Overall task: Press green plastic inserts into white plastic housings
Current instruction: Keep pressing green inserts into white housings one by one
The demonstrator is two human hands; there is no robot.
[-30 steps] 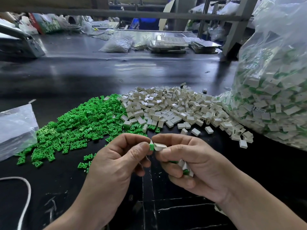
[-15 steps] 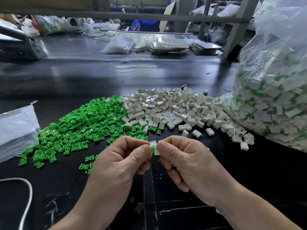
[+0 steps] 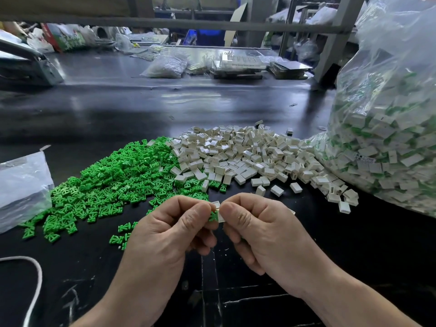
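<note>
White cord (image 3: pixel 40 277), clear plastic bag (image 3: pixel 21 185)

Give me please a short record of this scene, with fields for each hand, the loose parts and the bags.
left hand: pinches green insert
right hand: pinches white housing
contact: insert touches housing between the thumbs; depth cannot be told
green pile: loose on table, left of centre
white pile: right of green pile, edges overlapping
large bag: far right, clear, holds white and green parts
small bag: left edge, clear
</note>
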